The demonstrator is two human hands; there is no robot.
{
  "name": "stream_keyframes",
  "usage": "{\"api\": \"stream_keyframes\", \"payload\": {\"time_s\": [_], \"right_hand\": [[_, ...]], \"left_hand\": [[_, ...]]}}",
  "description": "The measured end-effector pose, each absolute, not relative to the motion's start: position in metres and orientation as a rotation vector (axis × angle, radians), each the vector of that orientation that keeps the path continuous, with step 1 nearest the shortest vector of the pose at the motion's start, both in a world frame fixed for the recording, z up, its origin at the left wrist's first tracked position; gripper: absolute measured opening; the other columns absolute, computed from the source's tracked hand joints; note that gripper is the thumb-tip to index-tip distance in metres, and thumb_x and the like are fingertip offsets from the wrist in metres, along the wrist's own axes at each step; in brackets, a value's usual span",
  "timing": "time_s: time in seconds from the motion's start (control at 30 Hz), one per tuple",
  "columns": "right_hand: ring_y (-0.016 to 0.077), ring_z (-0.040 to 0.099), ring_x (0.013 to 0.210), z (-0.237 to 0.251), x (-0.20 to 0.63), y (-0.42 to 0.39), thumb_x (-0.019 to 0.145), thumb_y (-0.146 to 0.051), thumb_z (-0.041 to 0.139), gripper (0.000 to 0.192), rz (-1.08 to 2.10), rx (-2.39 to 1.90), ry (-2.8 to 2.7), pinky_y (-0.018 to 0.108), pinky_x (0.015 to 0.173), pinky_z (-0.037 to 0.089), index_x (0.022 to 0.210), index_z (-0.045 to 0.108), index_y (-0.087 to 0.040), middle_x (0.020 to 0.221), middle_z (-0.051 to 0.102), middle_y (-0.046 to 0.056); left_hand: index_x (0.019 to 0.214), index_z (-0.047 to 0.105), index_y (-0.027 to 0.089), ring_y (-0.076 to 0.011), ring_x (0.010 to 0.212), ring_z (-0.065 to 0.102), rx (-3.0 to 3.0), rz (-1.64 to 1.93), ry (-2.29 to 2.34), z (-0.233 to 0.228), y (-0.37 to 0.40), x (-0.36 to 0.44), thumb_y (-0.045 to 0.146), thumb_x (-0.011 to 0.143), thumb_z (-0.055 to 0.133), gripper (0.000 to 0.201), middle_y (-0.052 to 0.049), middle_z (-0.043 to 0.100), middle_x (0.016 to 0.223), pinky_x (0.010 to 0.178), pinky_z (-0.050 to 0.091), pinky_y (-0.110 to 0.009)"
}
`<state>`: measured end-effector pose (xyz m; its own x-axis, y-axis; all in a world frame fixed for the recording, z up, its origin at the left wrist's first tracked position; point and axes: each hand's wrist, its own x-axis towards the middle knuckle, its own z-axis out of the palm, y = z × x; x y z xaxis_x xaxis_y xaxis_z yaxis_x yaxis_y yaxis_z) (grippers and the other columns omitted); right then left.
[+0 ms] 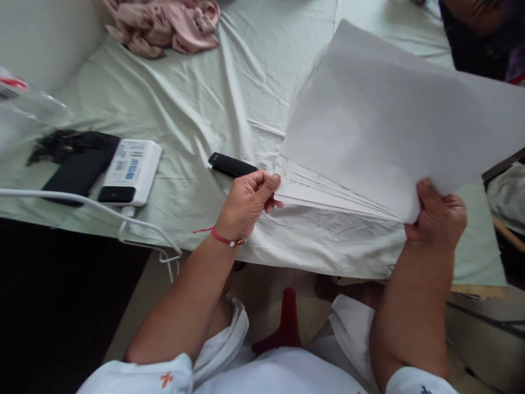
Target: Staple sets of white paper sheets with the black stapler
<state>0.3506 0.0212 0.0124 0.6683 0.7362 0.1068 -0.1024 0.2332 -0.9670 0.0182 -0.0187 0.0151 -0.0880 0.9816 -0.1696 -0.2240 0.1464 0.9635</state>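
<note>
A fanned stack of white paper sheets [381, 115] is held up above the cloth-covered table, its top sheet looking blank. Faint writing shows along the edges of the lower sheets. My left hand [254, 197], with a red string bracelet at the wrist, pinches the stack's near left corner between thumb and fingers. On the near right corner, my right hand [438, 213] grips the sheets with its thumb on top. Just behind my left hand lies a black stapler-like object [232, 164], partly hidden by that hand.
A white power bank [133, 169] with a plugged-in white cable [77, 196] lies at left beside a flat black object [77, 172]. Crumpled pink cloth [168, 24] sits at the back. Part of another person [476, 33] shows at top right. The pale green tablecloth [184, 109] is wrinkled.
</note>
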Motion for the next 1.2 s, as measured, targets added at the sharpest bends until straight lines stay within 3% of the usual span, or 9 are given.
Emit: {"api": "stream_keyframes", "payload": {"time_s": [0.27,0.43,0.67,0.77,0.83,0.93,1.07,1.2], "right_hand": [[0.0135,0.070,0.070,0.010,0.352,0.022,0.051,-0.031,0.101,0.035,0.624,-1.245,-0.644,0.026,0.066,0.065,0.077,0.082,-0.016,0.082,0.082,0.002],[0.0135,0.071,0.073,0.009,0.354,0.022,0.050,-0.034,0.105,0.041,0.639,-1.235,-0.659,0.026,0.070,0.066,0.078,0.082,-0.016,0.083,0.082,0.002],[0.0133,0.067,0.068,0.009,0.358,0.020,0.040,-0.040,0.112,0.051,0.716,-1.231,-0.701,0.026,0.063,0.063,0.073,0.080,-0.017,0.079,0.080,0.002],[0.0134,0.067,0.066,0.011,0.359,0.014,0.039,-0.043,0.114,0.054,0.797,-1.244,-0.758,0.027,0.062,0.062,0.071,0.079,-0.018,0.076,0.078,0.001],[0.0129,0.066,0.065,0.011,0.361,0.010,0.041,-0.044,0.115,0.053,0.840,-1.261,-0.808,0.026,0.063,0.062,0.071,0.079,-0.019,0.074,0.078,0.001],[0.0142,0.071,0.070,0.012,0.363,0.004,0.048,-0.042,0.113,0.047,0.907,-1.297,-0.900,0.027,0.067,0.064,0.075,0.082,-0.019,0.082,0.082,0.003],[0.0228,0.081,0.087,0.013,0.364,0.000,0.047,-0.031,0.112,0.042,1.051,-1.278,-1.006,0.037,0.086,0.069,0.074,0.082,-0.022,0.086,0.084,0.004],[0.0263,0.083,0.097,0.013,0.363,-0.002,0.046,-0.020,0.109,0.042,1.048,-1.215,-1.061,0.040,0.095,0.069,0.077,0.081,-0.024,0.089,0.085,0.003]], "left_hand": [[0.071,0.063,0.020,-0.0097,0.049,0.061,0.885,1.257,1.207,0.016,-0.019,0.018,0.068,0.071,0.102,0.062,0.005,0.056,0.058,0.040,0.040,-0.017],[0.072,0.065,0.020,-0.0085,0.049,0.057,0.910,1.258,1.179,0.016,-0.020,0.019,0.068,0.076,0.099,0.059,0.003,0.060,0.060,0.043,0.042,-0.018],[0.074,0.064,0.022,-0.0121,0.056,0.061,0.748,1.290,1.162,0.017,-0.019,0.019,0.079,0.094,0.078,0.062,0.002,0.060,0.062,0.050,0.049,-0.022],[0.073,0.062,0.023,-0.0124,0.057,0.062,0.718,1.303,1.105,0.014,-0.018,0.016,0.079,0.087,0.086,0.062,0.003,0.058,0.061,0.051,0.050,-0.023],[0.075,0.065,0.023,-0.0158,0.065,0.069,0.738,1.312,1.095,0.011,-0.018,0.015,0.073,0.079,0.095,0.059,0.003,0.064,0.064,0.059,0.057,-0.025],[0.087,0.076,0.022,-0.0249,0.088,0.081,0.818,1.337,1.104,0.009,-0.020,0.015,0.067,0.075,0.100,0.053,-0.002,0.079,0.080,0.084,0.068,-0.037],[0.099,0.083,0.020,-0.0297,0.109,0.082,0.951,1.401,1.115,0.009,-0.021,0.012,0.064,0.079,0.099,0.051,-0.006,0.086,0.099,0.106,0.067,-0.046],[0.107,0.088,0.023,-0.0290,0.117,0.081,1.043,1.461,1.049,0.008,-0.022,0.008,0.051,0.081,0.101,0.040,-0.005,0.087,0.103,0.115,0.064,-0.048]]}}
